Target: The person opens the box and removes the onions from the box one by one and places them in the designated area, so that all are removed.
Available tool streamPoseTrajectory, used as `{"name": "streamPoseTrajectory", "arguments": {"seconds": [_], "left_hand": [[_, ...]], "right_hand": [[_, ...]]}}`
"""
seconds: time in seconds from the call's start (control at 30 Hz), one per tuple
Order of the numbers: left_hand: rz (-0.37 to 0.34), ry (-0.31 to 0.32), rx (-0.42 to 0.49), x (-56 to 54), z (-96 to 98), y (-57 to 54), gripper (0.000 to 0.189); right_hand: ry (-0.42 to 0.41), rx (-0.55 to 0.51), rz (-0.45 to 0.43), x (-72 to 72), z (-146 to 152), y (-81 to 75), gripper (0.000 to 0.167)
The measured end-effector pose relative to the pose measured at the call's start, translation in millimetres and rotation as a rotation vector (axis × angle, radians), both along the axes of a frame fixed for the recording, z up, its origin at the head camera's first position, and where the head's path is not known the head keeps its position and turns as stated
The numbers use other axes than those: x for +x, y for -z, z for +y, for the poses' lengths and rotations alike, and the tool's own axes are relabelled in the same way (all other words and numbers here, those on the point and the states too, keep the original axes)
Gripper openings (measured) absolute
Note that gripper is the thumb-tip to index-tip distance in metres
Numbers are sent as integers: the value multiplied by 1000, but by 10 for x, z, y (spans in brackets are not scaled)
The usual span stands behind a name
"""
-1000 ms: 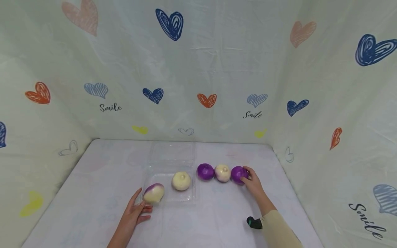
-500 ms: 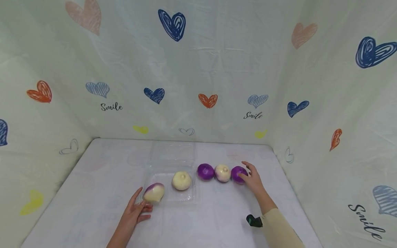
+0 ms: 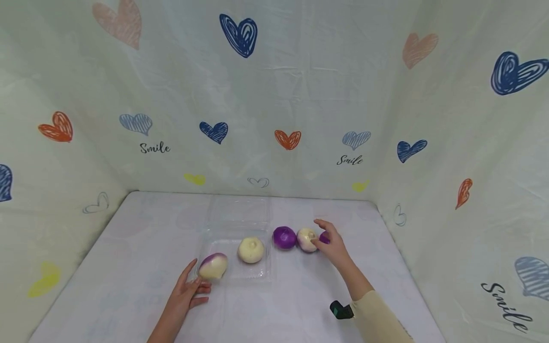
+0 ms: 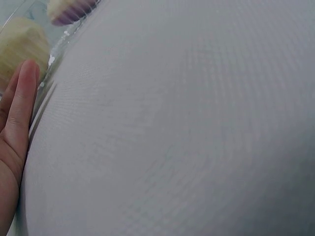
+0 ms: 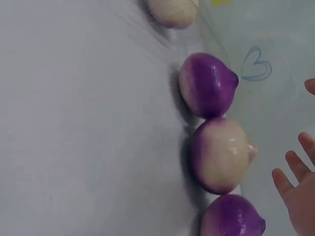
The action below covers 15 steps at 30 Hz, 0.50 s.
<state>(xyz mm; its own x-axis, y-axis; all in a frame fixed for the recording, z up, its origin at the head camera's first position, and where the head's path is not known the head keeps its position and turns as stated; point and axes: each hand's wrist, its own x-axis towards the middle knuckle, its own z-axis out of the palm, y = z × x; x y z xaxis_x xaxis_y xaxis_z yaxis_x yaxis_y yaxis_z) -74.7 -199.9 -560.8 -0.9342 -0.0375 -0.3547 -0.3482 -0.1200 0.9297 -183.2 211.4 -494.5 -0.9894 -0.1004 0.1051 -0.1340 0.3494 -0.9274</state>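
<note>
In the head view my left hand (image 3: 185, 293) rests at the front left corner of a clear plastic box (image 3: 257, 272), fingers fairly straight. A purple and cream turnip (image 3: 213, 267) lies at that corner, and a cream turnip (image 3: 250, 250) sits inside on the right. Right of the box stand a purple turnip (image 3: 284, 237), a cream turnip with a purple side (image 3: 307, 239) and another purple turnip (image 3: 324, 237), in a row. Over the last two hovers my right hand (image 3: 334, 247), partly hiding them. The right wrist view shows its fingers (image 5: 298, 167) spread, holding nothing.
The box's clear lid (image 3: 238, 212) lies open toward the back of the white table (image 3: 150, 267). A curtain printed with hearts (image 3: 300, 95) encloses the back and sides. A dark wrist device (image 3: 341, 310) shows beside the right sleeve.
My right hand has let go of the rightmost purple turnip and moved left to the cream turnip beside it. The left hand and the turnips have stayed in place.
</note>
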Motion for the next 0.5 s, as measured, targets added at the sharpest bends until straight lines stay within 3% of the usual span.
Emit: {"name": "streamPoseTrajectory", "arguments": {"seconds": [0.17,0.4,0.5], "left_hand": [[13,-4,7,-3,-5,11,65],[18,-5,14,3,6,0,64],[19,-7,16,4,8,-4,65]], "right_hand": [[-97,-15,27,74,-238,-92,57],[-214,-6,61,293,-583,-389,54],[-248,-5,50,341,-685,-401,56]]}}
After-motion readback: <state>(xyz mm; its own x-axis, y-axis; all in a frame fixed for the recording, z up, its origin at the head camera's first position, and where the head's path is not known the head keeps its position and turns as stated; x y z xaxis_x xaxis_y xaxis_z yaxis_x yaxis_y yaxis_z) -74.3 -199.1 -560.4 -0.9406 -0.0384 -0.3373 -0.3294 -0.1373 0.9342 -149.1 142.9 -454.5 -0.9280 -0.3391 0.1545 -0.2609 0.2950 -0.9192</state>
